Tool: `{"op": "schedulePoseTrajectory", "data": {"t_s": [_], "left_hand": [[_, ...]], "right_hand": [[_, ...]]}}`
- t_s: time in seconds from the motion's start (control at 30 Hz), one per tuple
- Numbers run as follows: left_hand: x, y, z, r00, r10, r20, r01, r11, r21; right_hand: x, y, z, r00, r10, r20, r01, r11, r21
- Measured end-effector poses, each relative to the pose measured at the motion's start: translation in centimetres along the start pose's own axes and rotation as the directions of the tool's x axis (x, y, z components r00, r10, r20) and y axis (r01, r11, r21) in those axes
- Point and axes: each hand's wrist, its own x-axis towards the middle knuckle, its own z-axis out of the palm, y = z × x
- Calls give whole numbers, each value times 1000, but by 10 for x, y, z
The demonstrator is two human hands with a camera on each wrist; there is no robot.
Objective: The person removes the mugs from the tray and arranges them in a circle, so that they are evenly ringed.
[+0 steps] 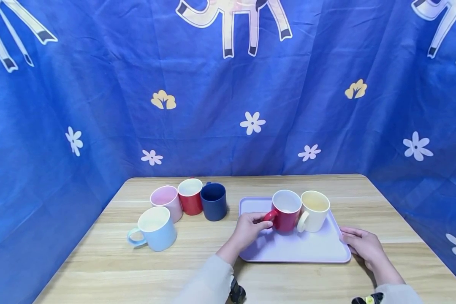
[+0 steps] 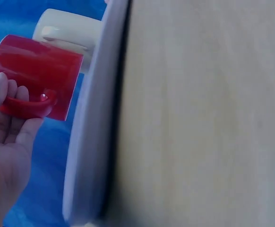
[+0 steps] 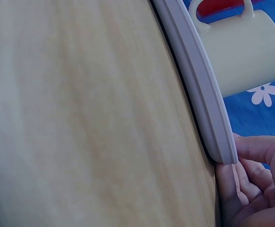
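Note:
A lilac tray [image 1: 289, 253] lies on the table, bearing a red mug [image 1: 286, 219] and a cream mug [image 1: 316, 216] side by side. My left hand [image 1: 247, 232] grips the handle of the red mug, as the left wrist view also shows on the red mug [image 2: 38, 71] with fingers through and round the handle. At the tray's right edge, my right hand [image 1: 366, 247] holds the rim; in the right wrist view the thumb lies on top of the tray rim [image 3: 213, 109] and the other fingers lie beneath or beside it.
To the left on the wooden table [image 1: 137, 278] stand a light blue mug [image 1: 159, 232], a pink mug [image 1: 172, 207], another red mug [image 1: 191, 200] and a navy mug [image 1: 214, 204], close together. A blue patterned curtain [image 1: 213, 143] hangs behind and at both sides.

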Motion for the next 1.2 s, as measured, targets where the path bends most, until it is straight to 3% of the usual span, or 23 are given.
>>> {"op": "schedulePoseTrajectory", "data": {"t_s": [0.07, 0.2, 0.3, 0.47, 0.73, 1.2], "left_hand": [[-2, 4, -4, 1000, 8, 19, -8, 1000, -10], [-14, 30, -14, 999, 22, 43, -21, 1000, -11], [-19, 36, -20, 999, 19, 46, -18, 1000, -21], [-18, 19, -33, 998, 8, 56, -6, 1000, -28], [-32, 16, -59, 998, 23, 63, -27, 998, 49], [-61, 21, -105, 997, -34, 75, 27, 995, 96]], "right_hand": [[0, 0, 0, 1000, -4, 1, 4, 1000, -6], [0, 0, 0, 1000, -8, 0, 8, 1000, -14], [0, 1, 0, 1000, -14, 0, 14, 1000, -12], [0, 1, 0, 1000, -10, -3, 10, 1000, -7], [1, 2, 0, 1000, -17, -5, 17, 1000, -1], [-1, 0, 0, 1000, -19, -7, 19, 1000, 3]]}}
